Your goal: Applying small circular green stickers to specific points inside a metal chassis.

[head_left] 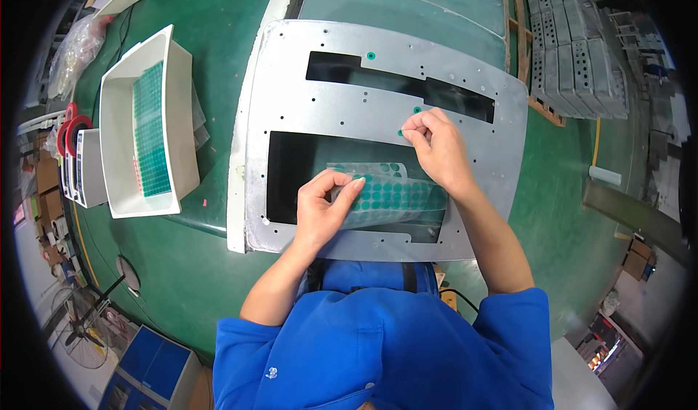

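Left of the metal panel, a white tray holds green dot sheets. The left hand pinches a sheet of green dots over the panel's lower opening. The right hand, fingertips together, presses a green dot onto the panel's middle strip.

Light is bright and even, falling from overhead; the metal panel beyond the right hand shows a soft pale sheen without harsh glare; faint shadows sit just under both hands; focus is sharp around the left hand; far from the hands, straight edges bend and the rim darkens to black.
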### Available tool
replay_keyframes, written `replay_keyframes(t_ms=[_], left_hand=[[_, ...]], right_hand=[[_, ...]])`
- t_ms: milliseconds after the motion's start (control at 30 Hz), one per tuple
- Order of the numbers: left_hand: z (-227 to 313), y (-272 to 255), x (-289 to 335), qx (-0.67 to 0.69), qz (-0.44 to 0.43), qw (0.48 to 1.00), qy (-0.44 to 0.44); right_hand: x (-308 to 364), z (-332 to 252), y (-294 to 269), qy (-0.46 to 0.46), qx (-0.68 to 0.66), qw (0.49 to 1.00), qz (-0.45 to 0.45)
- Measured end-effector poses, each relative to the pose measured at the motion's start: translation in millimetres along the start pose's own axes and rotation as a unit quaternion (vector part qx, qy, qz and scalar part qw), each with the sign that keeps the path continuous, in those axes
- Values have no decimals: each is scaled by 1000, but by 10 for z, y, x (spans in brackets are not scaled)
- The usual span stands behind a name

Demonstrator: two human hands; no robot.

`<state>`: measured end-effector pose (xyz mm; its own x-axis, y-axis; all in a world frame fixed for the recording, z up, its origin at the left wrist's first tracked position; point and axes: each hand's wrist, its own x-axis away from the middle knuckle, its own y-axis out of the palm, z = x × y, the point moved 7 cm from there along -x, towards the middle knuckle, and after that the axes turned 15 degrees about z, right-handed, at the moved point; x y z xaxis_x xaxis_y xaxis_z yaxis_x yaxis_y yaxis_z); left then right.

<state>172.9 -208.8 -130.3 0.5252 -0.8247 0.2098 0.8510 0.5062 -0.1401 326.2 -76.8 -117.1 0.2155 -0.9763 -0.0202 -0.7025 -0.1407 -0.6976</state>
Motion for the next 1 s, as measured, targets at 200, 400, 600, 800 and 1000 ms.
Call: replay_keyframes(t_ms=[200, 400, 600, 800, 1000], left_hand=[[-9, 14, -13, -3, -2, 1000, -25], [-38, -9, -21, 27, 20, 998, -51], [23, -143, 27, 23, 34, 999, -33], [361, -207, 177, 47, 6, 996, 78], [627, -144, 438, 19, -63, 988, 140]], right_hand=[[-17, -67, -6, -32, 35, 999, 20], [-20, -47, 7, -7, 53, 998, 15], [-36, -4, -12, 47, -17, 999, -8], [-166, 20, -155, 2, 64, 996, 60], [809, -874, -464, -62, -219, 966, -121]])
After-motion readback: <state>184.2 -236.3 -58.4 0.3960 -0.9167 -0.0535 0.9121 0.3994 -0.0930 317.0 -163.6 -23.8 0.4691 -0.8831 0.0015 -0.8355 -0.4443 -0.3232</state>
